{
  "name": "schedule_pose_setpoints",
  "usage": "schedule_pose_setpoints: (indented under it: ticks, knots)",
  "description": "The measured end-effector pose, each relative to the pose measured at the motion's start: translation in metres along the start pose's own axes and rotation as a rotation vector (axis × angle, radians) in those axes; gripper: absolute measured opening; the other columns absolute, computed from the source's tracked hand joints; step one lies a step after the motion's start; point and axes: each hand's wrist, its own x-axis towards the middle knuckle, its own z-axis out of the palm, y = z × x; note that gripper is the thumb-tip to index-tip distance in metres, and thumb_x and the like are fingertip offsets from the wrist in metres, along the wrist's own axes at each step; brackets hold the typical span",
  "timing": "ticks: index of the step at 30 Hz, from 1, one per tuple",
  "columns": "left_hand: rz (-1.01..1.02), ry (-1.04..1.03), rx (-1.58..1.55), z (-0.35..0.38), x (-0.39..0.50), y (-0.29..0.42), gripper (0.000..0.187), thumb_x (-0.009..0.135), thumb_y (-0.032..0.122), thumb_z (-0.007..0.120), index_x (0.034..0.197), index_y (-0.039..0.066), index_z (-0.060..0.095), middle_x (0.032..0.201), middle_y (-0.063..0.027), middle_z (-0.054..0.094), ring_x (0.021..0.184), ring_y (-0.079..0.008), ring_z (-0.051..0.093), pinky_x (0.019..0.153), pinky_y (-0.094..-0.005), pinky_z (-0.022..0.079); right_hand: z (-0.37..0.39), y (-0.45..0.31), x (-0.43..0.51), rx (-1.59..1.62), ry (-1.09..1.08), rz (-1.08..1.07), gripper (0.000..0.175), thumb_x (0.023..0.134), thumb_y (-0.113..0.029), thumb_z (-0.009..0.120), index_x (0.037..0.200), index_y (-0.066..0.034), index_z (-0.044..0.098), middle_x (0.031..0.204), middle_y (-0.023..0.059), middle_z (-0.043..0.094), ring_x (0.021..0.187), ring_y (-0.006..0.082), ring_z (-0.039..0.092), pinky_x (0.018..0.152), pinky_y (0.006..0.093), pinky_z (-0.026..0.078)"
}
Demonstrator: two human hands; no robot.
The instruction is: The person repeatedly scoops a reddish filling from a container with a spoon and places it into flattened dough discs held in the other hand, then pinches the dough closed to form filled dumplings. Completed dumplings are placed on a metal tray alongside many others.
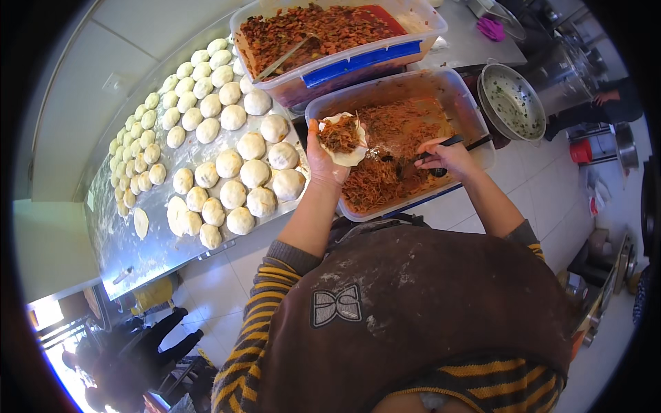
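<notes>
My left hand holds a round dough wrapper from below, with a heap of reddish shredded filling on it. Both are over the left part of a plastic tub of shredded filling. Over the tub's right part, my right hand grips a black-handled utensil, its lower end beside the filling. Another dark handle rests by the tub's right rim. Many filled dough buns stand in rows on the metal table at the left, dusted with flour.
A second tub with chopped filling and a metal utensil stands behind. A metal colander with green bits is at the right. A flat dough round lies on the metal table. Other people are at lower left and far right.
</notes>
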Motion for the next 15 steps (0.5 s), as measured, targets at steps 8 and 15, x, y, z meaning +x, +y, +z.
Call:
schedule_pose_setpoints:
  ticks: [8, 15]
  knots:
    - [0.032, 0.102, 0.07, 0.009, 0.004, -0.009, 0.064, 0.095, 0.057, 0.037, 0.132, 0.006, 0.048, 0.13, -0.0145, 0.055, 0.117, -0.0343, 0.053, 0.098, -0.05, 0.044, 0.031, -0.05, -0.036, 0.096, 0.069, -0.352, 0.019, 0.094, -0.006, 0.051, 0.102, 0.0068, 0.063, 0.101, 0.0168, 0.065, 0.092, 0.03, 0.069, 0.081, 0.0348, 0.058]
    - [0.057, 0.056, 0.083, 0.017, 0.012, -0.029, 0.071, 0.093, 0.064, 0.038, 0.136, 0.008, 0.046, 0.132, -0.0133, 0.054, 0.119, -0.0327, 0.053, 0.101, -0.0488, 0.043, 0.121, -0.055, -0.053, -0.411, 0.005, -0.535, 0.012, 0.093, -0.005, 0.053, 0.097, 0.0024, 0.062, 0.084, 0.0115, 0.056, 0.064, 0.016, 0.056, 0.057, 0.0253, 0.045]
